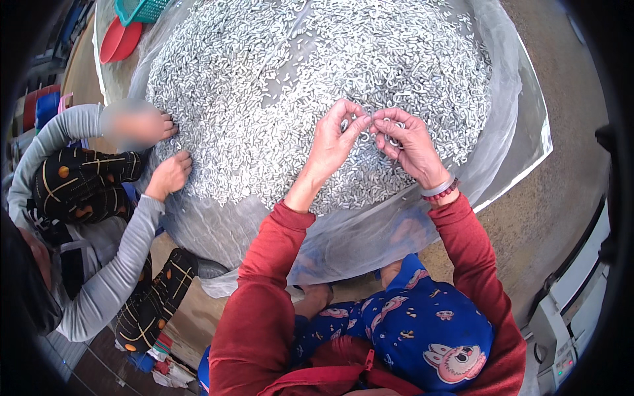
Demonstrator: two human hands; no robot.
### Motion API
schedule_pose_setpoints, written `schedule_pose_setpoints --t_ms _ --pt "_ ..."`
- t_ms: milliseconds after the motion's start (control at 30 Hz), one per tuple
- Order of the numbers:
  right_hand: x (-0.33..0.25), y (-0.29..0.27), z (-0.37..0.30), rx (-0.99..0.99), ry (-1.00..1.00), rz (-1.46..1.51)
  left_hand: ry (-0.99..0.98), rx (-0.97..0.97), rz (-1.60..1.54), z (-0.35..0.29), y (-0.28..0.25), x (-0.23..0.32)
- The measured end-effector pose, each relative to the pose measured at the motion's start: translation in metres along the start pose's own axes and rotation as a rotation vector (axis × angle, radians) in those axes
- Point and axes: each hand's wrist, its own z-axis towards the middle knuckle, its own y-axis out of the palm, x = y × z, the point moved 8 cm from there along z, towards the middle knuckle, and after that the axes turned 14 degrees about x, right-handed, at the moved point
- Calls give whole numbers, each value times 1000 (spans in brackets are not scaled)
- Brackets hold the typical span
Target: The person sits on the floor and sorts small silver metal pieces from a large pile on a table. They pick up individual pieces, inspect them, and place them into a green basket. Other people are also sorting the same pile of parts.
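Note:
A wide heap of small silvery metal links point(224, 86), some open like hooks, lies before me on a translucent sheet point(218, 224). Above the near part of the heap, my two hands meet at the fingertips. My left hand point(333, 138) is closed in a pinch on a small metal link. Curled beside it, my right hand point(413, 145) has several similar links between its fingers and pinches one by the left fingertips. Whether the pinched links are joined is too small to tell.
At the left a co-worker in grey sleeves point(122, 247) reaches both hands into the heap's edge; one hand is blurred. A red bowl point(119, 41) and a teal basket point(142, 9) stand at the far left. A pale machine point(555, 340) stands lower right.

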Motion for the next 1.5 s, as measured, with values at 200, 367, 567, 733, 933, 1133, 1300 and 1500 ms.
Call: schedule_pose_setpoints --t_ms 200,367,567,733,933,1133,1300,1500 --pt "8 0 -4 -1 52 124 -320 17 -420 -17 3 -8" --pt "3 -6 -4 39 -5 33 -52 128 -220 -8 -4 13" --pt "-1 -17 1 50 10 -171 515 -141 584 -13 -6 43" --pt "6 -26 2 112 66 -166 525 -164 654 -14 -8 42" --pt "13 -29 0 101 78 -190 425 -118 468 -14 -14 31" --pt "16 -37 -6 130 14 -332 504 -154 547 -49 -5 17" --pt "33 -49 -30 105 128 -507 374 -264 510 -86 12 -3" --pt "28 -42 -43 21 -2 -866 259 -293 372 -83 11 -11"
